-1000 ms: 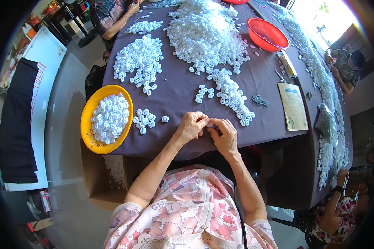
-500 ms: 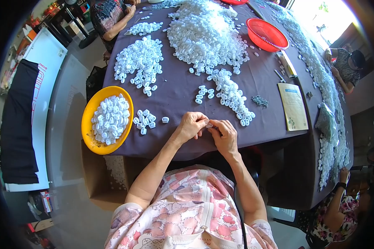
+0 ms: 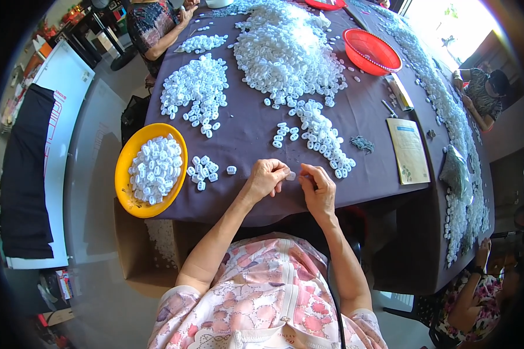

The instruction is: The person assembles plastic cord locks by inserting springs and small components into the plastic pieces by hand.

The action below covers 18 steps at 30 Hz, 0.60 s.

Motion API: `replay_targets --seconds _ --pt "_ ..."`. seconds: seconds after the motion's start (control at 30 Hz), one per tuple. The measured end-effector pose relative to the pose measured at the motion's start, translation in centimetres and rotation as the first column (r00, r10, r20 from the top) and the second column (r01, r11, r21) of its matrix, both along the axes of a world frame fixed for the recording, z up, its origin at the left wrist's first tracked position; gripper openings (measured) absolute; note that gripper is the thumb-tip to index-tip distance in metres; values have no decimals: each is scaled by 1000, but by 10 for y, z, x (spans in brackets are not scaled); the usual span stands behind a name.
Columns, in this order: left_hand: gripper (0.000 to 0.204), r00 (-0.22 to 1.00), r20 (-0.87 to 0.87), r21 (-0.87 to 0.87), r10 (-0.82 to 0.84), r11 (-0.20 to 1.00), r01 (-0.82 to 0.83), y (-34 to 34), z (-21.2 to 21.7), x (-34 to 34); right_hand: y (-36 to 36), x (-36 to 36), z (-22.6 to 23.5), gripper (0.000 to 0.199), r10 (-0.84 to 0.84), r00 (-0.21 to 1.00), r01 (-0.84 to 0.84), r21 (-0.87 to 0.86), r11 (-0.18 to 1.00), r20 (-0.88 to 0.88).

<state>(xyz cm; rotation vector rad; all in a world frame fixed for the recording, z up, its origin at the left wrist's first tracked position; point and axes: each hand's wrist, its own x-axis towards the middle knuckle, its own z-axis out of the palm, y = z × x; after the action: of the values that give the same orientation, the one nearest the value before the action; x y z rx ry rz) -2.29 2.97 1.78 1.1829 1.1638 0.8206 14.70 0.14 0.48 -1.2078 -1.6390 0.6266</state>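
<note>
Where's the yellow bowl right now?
In the head view, the yellow bowl is on the left, at the near left corner of the table, just left of some white pieces.

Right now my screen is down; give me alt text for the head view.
The person's left hand pinches a small white piece over a dark-covered table, the right hand close beside it. Heaps of white pieces lie beyond, with a yellow dish of more at left and a red basket at upper right.

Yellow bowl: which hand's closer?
Left. The left hand, pinching a white piece, is right of the yellow bowl, with a small cluster of white pieces between. The right hand is farther right, beyond the left.
</note>
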Motion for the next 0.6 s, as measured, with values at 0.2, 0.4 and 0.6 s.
replay_targets --seconds 0.2,0.4,0.6 --pt "14 934 -283 223 218 962 -157 -22 25 -24 1 4 0 20 -1 1000 -1 92 996 29" --pt "10 720 -561 465 409 875 -135 -17 6 -91 -1 -2 1 17 7 994 -23 153 988 105" --pt "10 847 -132 713 515 643 -280 -54 110 -71 -1 4 0 16 -18 989 -5 162 987 144"
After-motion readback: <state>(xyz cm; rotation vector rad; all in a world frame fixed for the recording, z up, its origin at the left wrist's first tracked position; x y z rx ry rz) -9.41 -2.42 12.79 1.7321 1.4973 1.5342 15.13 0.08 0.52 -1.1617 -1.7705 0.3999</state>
